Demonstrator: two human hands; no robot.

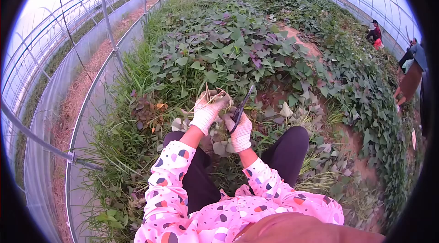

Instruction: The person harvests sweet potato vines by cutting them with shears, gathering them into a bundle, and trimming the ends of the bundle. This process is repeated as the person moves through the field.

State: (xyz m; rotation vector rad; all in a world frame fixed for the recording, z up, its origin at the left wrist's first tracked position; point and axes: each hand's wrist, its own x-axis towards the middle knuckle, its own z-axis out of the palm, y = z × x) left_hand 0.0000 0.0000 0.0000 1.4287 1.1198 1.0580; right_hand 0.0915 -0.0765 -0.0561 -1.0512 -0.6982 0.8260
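Pale stems (219,95) lay bunched in the left hand (208,111), its gloved fingers curled around them above the leafy vines (238,37). I judged them light, flexible and easily snapped, best pinched midway along the bundle. The right hand (241,134) clasped a dark scissors-like tool (239,112) just beside; contact with the stems I couldn't tell.

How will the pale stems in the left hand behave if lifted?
The stems look thin and curving, so probably bendy. Only a small tuft shows at the left hand, so likely light. Their straw-like colour hints at dryness; some may snap.
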